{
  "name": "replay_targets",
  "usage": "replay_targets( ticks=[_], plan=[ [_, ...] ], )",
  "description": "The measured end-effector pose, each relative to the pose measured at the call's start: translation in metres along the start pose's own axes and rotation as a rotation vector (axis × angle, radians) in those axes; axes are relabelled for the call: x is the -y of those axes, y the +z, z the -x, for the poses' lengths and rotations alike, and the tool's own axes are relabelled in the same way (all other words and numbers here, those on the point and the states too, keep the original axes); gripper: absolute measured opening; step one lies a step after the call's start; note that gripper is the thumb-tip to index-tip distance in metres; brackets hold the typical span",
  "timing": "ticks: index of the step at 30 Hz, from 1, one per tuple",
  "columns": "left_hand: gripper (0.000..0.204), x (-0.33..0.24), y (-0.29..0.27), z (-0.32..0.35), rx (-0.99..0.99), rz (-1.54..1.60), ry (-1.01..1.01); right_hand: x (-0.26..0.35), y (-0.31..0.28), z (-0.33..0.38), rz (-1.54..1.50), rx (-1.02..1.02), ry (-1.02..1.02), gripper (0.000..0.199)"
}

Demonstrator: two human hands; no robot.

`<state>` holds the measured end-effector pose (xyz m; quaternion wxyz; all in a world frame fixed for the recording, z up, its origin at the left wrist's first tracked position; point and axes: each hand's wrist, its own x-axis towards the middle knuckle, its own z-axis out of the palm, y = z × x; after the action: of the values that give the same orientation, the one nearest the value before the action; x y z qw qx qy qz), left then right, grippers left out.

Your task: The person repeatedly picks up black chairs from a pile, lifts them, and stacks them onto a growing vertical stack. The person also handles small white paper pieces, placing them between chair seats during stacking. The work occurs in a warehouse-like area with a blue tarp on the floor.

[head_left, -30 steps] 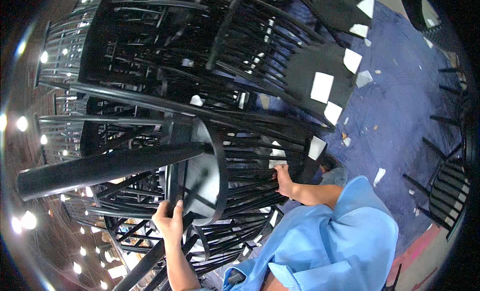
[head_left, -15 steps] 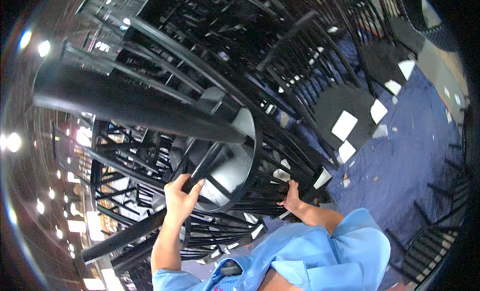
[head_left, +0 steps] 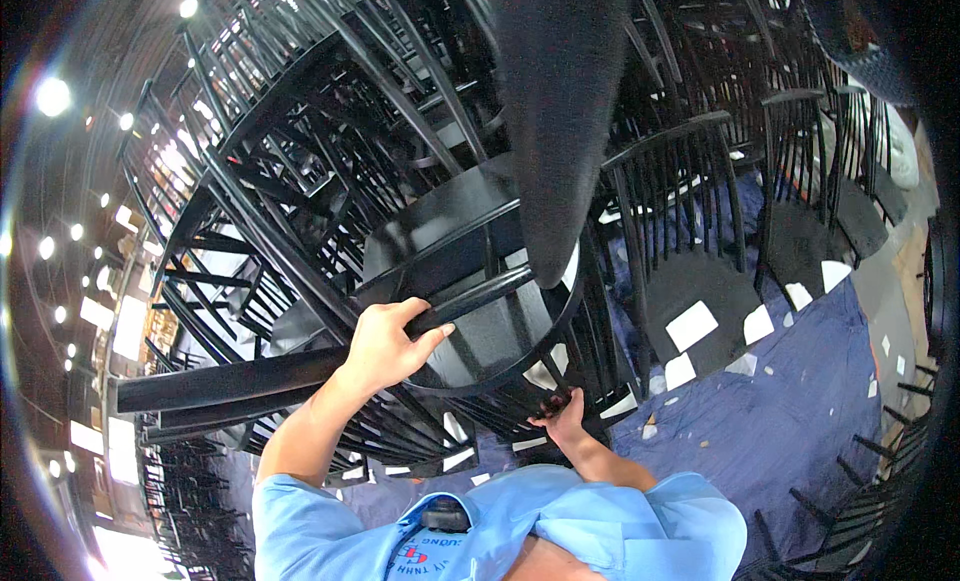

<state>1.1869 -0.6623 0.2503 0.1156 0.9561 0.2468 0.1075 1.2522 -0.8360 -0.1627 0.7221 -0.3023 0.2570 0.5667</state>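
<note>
A black wooden spindle-back chair (head_left: 485, 346) is held upside down in front of me, the underside of its seat facing up. One thick leg rises close to the camera. My left hand (head_left: 390, 343) wraps round a rail beneath the seat, thumb and fingers on opposite sides. Lower and to the right, my right hand (head_left: 563, 418) is at the back spindles, with its fingers curled and partly lost among the dark rods. The spindles hang below the seat's rim.
Stacked black chairs (head_left: 300, 131) crowd the left and far side. Upright chairs with white pads (head_left: 692, 325) on their seats stand at the right. Blue sheeting (head_left: 740, 421) with scattered white scraps covers the floor. More spindle backs (head_left: 850, 511) edge the lower right.
The view has turned. The near leg, which pointed left, now points toward the top. Both hands keep their places on the chair, and the left hand appears farther right in the picture.
</note>
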Motion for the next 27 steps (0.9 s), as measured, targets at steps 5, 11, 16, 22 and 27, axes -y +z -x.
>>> replay_targets(
  ticks=[5,11,16,22,27],
  plan=[
    [0.038,0.003,-0.002,0.005,-0.028,-0.006,0.065,-0.005,-0.005,-0.008,-0.034,-0.075,0.007,0.043],
    [0.04,0.006,-0.007,0.01,-0.006,-0.012,0.039,-0.002,0.006,0.008,-0.028,-0.047,0.024,0.036],
    [0.04,0.014,0.002,0.006,-0.028,0.009,0.066,-0.011,-0.008,-0.011,-0.062,-0.063,0.015,0.036],
    [0.04,0.023,0.016,0.003,-0.03,0.02,0.077,-0.014,-0.017,-0.017,-0.114,-0.167,0.019,0.034],
    [0.04,0.027,0.026,0.005,0.011,0.023,0.061,-0.019,-0.029,-0.008,-0.091,-0.144,0.039,0.042]
  ],
)
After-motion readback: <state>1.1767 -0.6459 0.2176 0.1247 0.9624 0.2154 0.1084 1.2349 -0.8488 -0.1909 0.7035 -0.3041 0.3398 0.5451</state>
